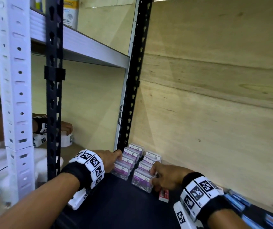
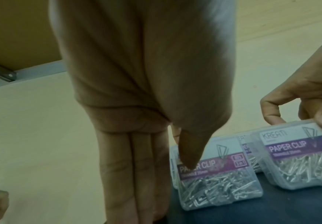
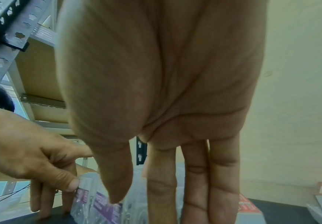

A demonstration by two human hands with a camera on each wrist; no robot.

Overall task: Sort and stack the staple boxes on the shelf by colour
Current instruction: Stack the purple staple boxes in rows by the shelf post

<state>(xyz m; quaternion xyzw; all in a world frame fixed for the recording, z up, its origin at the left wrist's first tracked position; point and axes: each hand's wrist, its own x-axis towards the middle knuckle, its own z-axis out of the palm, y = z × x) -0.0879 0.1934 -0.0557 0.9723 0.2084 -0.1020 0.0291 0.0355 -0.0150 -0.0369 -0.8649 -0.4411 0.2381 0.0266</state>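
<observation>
Purple-labelled clear boxes of paper clips (image 1: 133, 161) stand in two rows on the dark shelf (image 1: 116, 195), pushed into the back corner against the plywood wall (image 1: 215, 96) and just beside the black upright (image 1: 132, 80). Your left hand (image 1: 111, 160) rests at the near end of the left row (image 1: 129, 158): in the left wrist view the fingers (image 2: 129, 166) lie straight and together down the box's left side while the thumb (image 2: 190, 151) presses on the label of the front box (image 2: 219, 178), so your grip there is a light pinch across that box. Your right hand (image 1: 163, 176) is at the front box of the right row (image 1: 142, 180); its thumb and curled forefinger pinch the box's top edge, which the left wrist view shows plainly (image 2: 298, 153). In the right wrist view the fingers (image 3: 192, 181) hang straight and close together over the blurred boxes. Task's own things lie to your right: a red staple box (image 1: 164, 195) sits on the shelf just beside your right hand, touching or nearly touching the front clip box, and several blue staple boxes (image 1: 238, 202) lie further right along the wall, partly hidden by your right wristband (image 1: 200, 194). On the next bay to the left, another person's hand (image 1: 66, 127) rests on a white roll (image 1: 65, 140).
</observation>
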